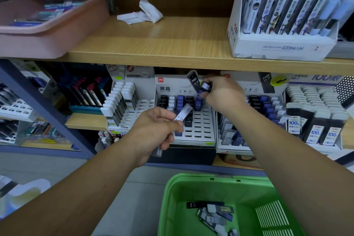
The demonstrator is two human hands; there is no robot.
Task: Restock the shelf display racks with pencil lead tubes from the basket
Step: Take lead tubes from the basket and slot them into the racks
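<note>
Two hands at the lower shelf: your left hand (155, 130) curls round a small bundle of grey-and-white flat plastic lead tubes (183, 114), held just in front of the white slotted card display rack (201, 128). Your right hand (223, 94) pinches one dark blue lead tube (205, 86) between thumb and fingertips over the rack's back rows. Several loose tubes (212, 213) lie in the green plastic basket (172, 203) below your arms.
</note>
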